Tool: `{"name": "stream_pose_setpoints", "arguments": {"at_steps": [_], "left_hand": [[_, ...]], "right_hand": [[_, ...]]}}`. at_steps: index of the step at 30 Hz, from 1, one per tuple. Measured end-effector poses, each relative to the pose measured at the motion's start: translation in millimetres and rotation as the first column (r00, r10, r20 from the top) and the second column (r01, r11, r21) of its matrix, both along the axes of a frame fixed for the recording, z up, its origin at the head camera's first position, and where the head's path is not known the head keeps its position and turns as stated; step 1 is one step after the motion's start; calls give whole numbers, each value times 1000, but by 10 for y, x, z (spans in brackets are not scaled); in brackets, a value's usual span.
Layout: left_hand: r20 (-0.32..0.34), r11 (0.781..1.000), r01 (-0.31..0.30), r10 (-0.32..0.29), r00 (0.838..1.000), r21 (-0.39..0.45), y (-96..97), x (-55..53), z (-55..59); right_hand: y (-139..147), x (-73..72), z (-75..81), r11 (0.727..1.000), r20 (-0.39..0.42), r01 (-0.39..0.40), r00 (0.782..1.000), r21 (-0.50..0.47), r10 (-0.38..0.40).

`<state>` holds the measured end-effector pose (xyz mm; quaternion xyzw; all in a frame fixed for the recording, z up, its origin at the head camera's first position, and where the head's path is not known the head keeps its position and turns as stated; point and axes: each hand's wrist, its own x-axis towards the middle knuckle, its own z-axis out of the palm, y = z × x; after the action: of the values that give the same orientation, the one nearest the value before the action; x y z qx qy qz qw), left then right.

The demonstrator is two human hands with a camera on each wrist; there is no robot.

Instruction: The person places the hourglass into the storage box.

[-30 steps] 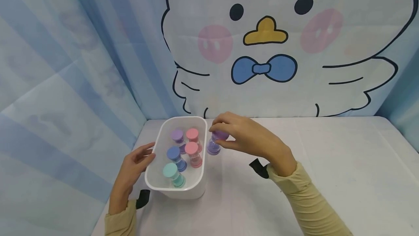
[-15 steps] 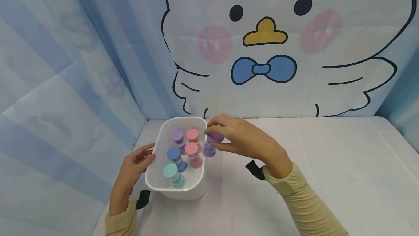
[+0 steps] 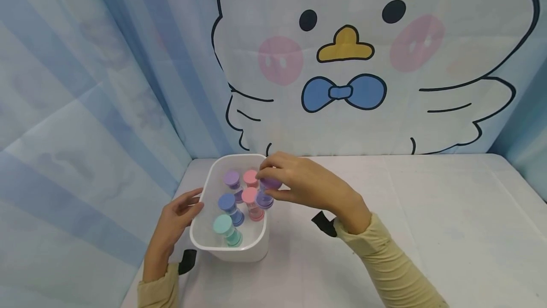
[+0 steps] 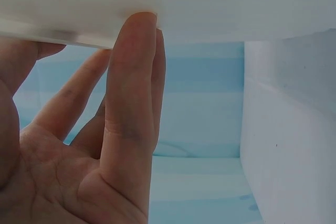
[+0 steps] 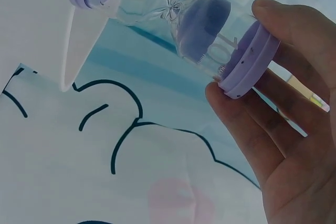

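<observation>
My right hand pinches a purple sand timer by its top cap, over the right rim of the white bin. In the right wrist view, thumb and fingers hold the purple end cap, and purple sand lies in the clear bulb beside it. At the bin's left wall, my left hand rests its fingertips, fingers fairly straight. The left wrist view has those fingers touching the bin's pale side. Inside the bin stand another purple timer, a blue one, a teal one and two pink ones.
The bin stands on a white-covered table, near its back left. Behind the table hangs a curtain printed with a cartoon face and blue bow tie. A blue-and-white curtain runs along the left side.
My right hand has carried the purple sand timer left, from beside the bin to over its right rim, overlapping the front pink timer. My left hand stays at the bin's left wall.
</observation>
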<state>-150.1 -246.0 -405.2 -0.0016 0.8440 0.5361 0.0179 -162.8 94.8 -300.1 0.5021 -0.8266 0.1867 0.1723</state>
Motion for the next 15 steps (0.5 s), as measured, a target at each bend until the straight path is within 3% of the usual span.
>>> {"name": "stream_pose_setpoints", "arguments": {"at_steps": [15], "left_hand": [[10,1000,0,0,1000,-3,-2,-2,-1]], "right_hand": [[-148,1,12,999,-4,-43,999,-19,43]]}}
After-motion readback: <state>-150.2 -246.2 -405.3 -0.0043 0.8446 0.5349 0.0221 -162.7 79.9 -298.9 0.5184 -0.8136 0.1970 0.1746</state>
